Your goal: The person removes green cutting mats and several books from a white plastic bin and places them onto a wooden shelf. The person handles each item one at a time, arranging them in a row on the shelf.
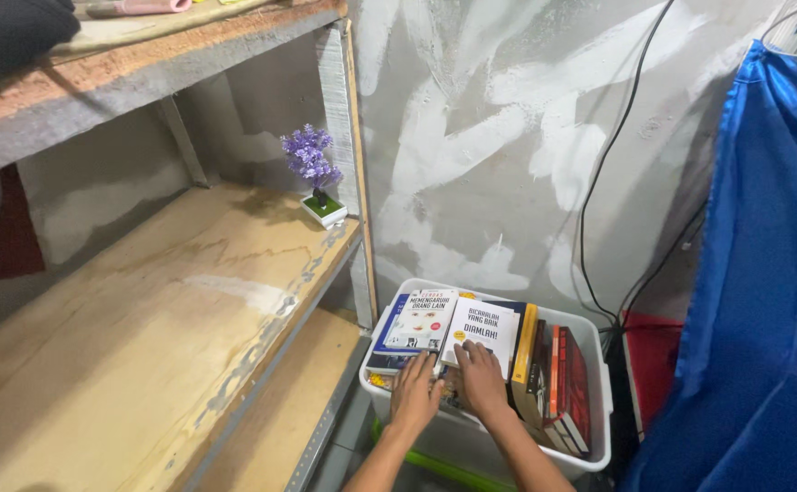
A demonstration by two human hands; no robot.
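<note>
A white plastic bin (590,401) sits on the floor, full of books. Two white-covered books lie flat on top: one on the left (421,319) and one on the right (483,330). Several more books (562,383) stand on edge along the bin's right side. My left hand (414,394) rests flat at the near edge of the left book, fingers spread. My right hand (481,380) lies flat at the near edge of the right book. Neither hand has closed around a book.
A wooden shelf unit with metal frame (143,319) stands to the left; a small purple artificial plant (312,169) sits at its far corner. A lower shelf (280,410) lies beneath. A blue cloth (763,273) hangs on the right, black cables (599,182) run down the wall.
</note>
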